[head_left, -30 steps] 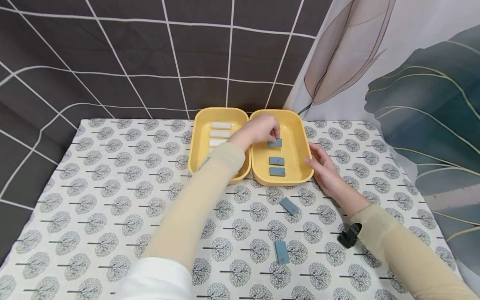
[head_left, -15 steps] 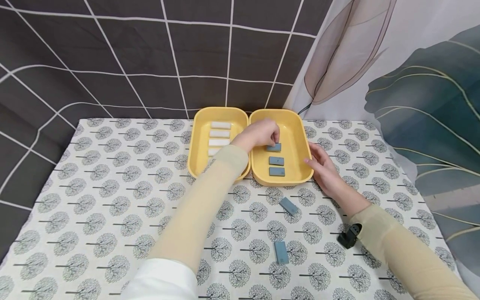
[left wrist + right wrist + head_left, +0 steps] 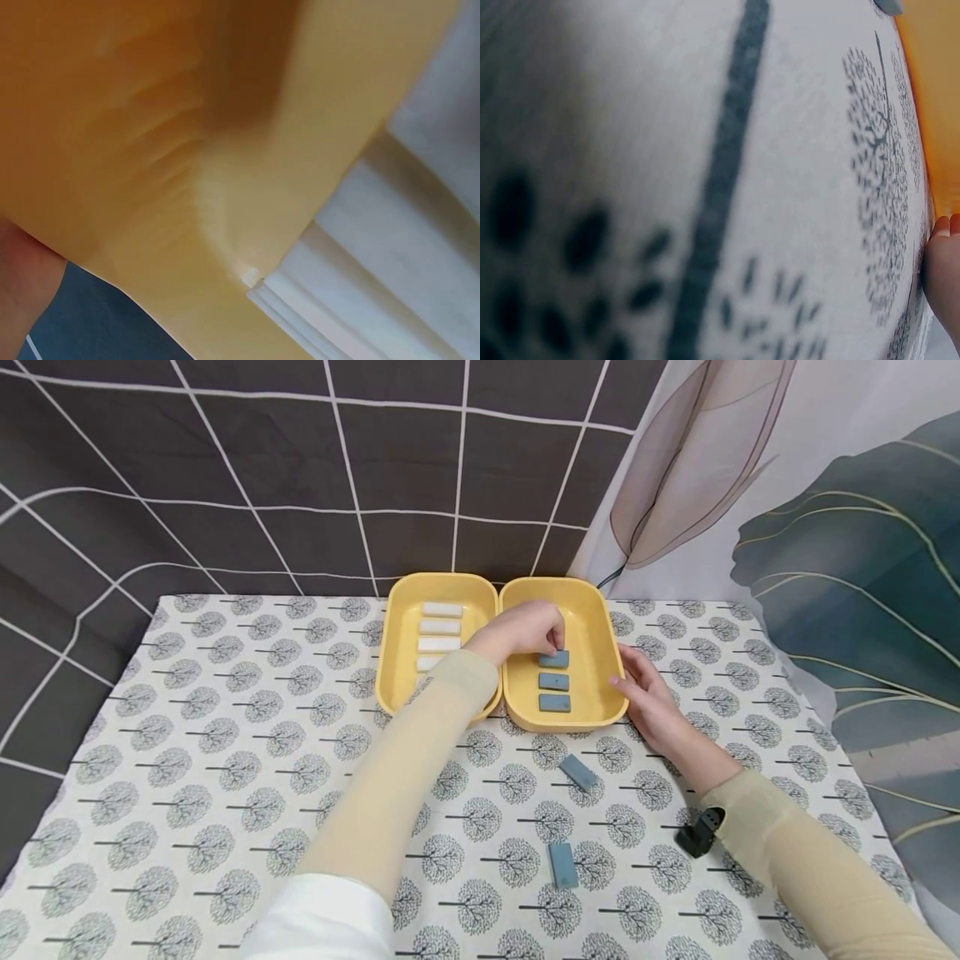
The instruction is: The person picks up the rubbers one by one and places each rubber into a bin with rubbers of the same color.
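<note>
My left hand (image 3: 528, 628) reaches into the right yellow box (image 3: 588, 643). Its fingertips pinch the far edge of a small blue-grey rectangular block (image 3: 557, 660) on the box floor. Nearer to me in the same box, a middle blue-grey block (image 3: 553, 682) and a front blue-grey block (image 3: 555, 703) lie roughly parallel to it, with narrow gaps between. My right hand (image 3: 656, 702) grips the box's right side, thumb at the rim and fingers against the outer wall. In the right wrist view, part of that hand (image 3: 943, 262) touches the yellow wall.
A left yellow box (image 3: 396, 643) stands beside the right one, holding several white blocks (image 3: 440, 627) in a column, partly hidden by my left arm. On the tree-print cloth (image 3: 315, 777) lie a tilted blue-grey block (image 3: 578, 772) and another blue-grey block (image 3: 563, 865) closer to me.
My left hand has drawn the pinched block toward me, closer to the other two in the right box. My right hand has stayed at the box's side.
</note>
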Motion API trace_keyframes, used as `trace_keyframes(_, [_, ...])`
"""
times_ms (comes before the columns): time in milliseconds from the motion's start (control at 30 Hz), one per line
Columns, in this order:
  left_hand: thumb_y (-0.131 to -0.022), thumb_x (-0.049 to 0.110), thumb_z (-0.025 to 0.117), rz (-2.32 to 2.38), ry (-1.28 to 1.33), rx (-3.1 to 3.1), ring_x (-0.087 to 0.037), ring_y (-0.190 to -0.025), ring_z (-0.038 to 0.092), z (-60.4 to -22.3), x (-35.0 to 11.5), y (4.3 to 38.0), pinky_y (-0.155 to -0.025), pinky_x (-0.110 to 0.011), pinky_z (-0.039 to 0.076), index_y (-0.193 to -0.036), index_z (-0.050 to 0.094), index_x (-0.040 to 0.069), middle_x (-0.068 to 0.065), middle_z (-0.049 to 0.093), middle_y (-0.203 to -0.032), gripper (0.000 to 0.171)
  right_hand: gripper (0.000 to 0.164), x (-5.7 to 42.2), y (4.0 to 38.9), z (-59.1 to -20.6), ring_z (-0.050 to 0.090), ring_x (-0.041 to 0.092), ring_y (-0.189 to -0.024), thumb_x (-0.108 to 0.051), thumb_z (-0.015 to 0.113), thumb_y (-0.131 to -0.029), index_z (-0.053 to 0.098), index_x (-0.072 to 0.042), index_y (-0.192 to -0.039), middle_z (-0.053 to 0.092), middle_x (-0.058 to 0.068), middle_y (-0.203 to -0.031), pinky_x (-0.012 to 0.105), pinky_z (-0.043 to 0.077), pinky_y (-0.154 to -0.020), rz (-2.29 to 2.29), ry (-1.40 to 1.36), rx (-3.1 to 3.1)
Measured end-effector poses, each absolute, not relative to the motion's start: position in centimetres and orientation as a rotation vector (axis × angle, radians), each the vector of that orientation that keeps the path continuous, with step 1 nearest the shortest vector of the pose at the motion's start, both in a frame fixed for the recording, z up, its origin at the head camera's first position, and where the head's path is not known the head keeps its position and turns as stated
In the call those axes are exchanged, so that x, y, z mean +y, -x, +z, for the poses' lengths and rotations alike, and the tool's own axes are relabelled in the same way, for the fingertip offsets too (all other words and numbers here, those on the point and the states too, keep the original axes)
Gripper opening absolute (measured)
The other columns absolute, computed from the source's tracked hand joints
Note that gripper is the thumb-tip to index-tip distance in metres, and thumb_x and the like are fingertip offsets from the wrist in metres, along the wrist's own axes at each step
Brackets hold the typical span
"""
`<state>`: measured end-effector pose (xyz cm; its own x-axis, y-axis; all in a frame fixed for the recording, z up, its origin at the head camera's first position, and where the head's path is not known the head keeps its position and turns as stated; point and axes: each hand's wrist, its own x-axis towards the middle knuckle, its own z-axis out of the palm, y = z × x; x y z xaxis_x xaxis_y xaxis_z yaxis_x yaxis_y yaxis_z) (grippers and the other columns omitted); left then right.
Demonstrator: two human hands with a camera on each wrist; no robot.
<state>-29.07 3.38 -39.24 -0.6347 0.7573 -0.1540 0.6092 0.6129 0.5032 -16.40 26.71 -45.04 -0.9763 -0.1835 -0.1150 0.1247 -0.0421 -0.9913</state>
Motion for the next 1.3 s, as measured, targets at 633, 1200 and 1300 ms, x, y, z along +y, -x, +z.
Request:
trace_keyframes(633, [-0.095, 0.012, 0.078, 0.58, -1.056, 2.477, -0.014, -0.102, 0.067, -39.64, 3.45, 29.22, -0.098, -0.028, 0.056, -0.106, 0.083, 0.011, -0.003, 0.08, -0.108, 0.011, 0.064, 26.62, 16.52, -45.2, 0.049, 0.004, -0.134, 0.002, 0.049, -0.105, 0.027, -0.005, -0.165, 0.046, -0.011, -0.149, 0.012, 0.05, -0.11, -2.148, 0.073, 2.006])
trace_keyframes(1200, [-0.095, 0.016, 0.079, 0.504, -1.005, 2.543, -0.013, -0.101, 0.065, -40.0, 3.58, 29.06, -0.095, -0.03, 0.056, -0.104, 0.083, 0.017, 0.003, 0.078, -0.105, 0.01, 0.064, 26.62, 16.41, -45.11, 0.048, 0.006, -0.136, 0.0, 0.05, -0.105, 0.027, -0.005, -0.165, 0.039, 0.005, -0.163, 0.012, 0.05, -0.111, -2.135, 0.069, 2.015])
trace_keyframes(1300, [-0.095, 0.015, 0.079, 0.502, -1.002, 2.543, -0.014, -0.102, 0.065, -39.96, 3.58, 29.03, -0.095, -0.03, 0.056, -0.104, 0.083, 0.017, 0.002, 0.078, -0.106, 0.01, 0.064, 26.63, 16.4, -45.11, 0.048, 0.006, -0.136, 0.0, 0.05, -0.106, 0.026, -0.005, -0.165, 0.03, 0.015, -0.169, 0.013, 0.05, -0.111, -2.132, 0.073, 2.016])
